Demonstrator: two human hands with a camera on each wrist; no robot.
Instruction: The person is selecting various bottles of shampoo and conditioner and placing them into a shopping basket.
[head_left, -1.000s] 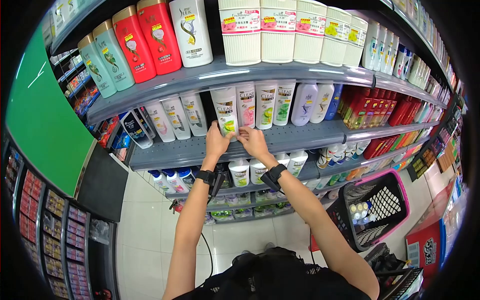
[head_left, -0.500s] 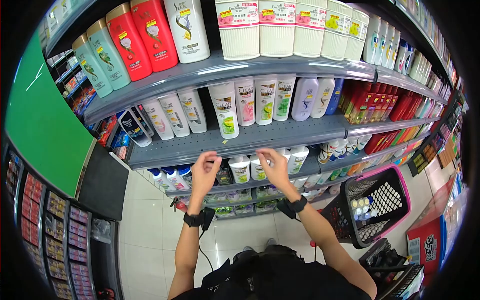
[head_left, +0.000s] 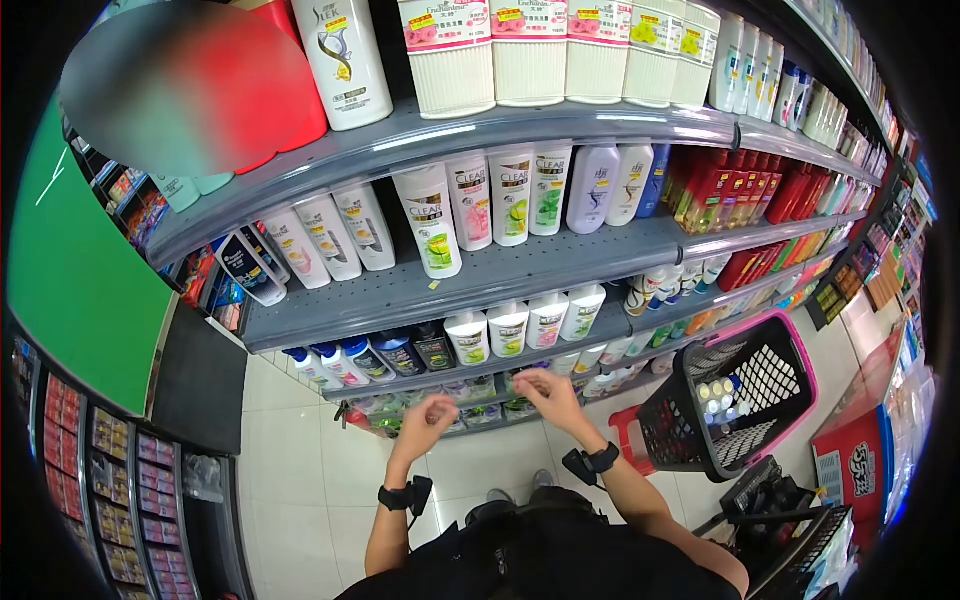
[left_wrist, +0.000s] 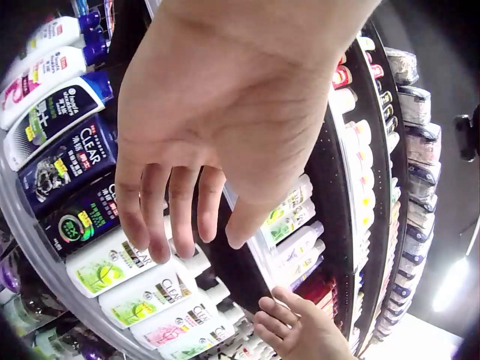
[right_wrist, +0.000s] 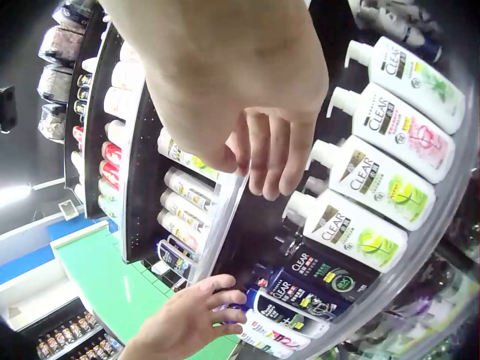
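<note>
Bottles [head_left: 427, 220] on shelf [head_left: 520, 272]; basket [head_left: 672, 440] on floor [head_left: 300, 450], right.

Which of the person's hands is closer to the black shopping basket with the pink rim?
Right. The right hand is in the air to the left of the shopping basket in the head view; the left hand is farther left, beyond it.

A shop aisle: long grey shelves [head_left: 520, 268] carry rows of identical shampoo bottles [head_left: 427, 220] with price labels, and a pink-rimmed shopping basket [head_left: 772, 398] stands at four o'clock on the tiled floor [head_left: 290, 450].
</note>
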